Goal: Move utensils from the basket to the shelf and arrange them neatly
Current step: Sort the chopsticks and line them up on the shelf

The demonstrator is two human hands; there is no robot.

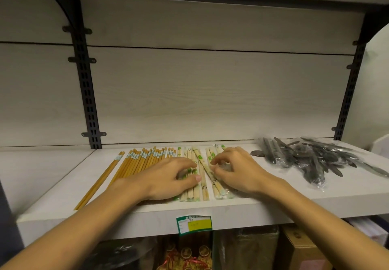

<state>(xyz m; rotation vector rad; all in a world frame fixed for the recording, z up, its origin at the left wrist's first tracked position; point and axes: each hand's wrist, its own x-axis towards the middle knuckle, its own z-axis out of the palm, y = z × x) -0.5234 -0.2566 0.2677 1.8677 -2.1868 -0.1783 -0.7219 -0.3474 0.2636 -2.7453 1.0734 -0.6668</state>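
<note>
On the white shelf lie brown chopsticks in a row at the left and pale wrapped chopsticks with green print in the middle. One wrapped pair lies slanted across the others. My left hand rests on the wrapped chopsticks with curled fingers, thumb against a packet. My right hand sits just right of it, its curled fingertips pinching the wrapped chopsticks. The basket is not in view.
A loose heap of black plastic cutlery in clear wrappers fills the shelf's right end. Black slotted uprights stand at the back wall. A green and yellow price label sticks to the shelf's front edge. Boxes and goods sit below.
</note>
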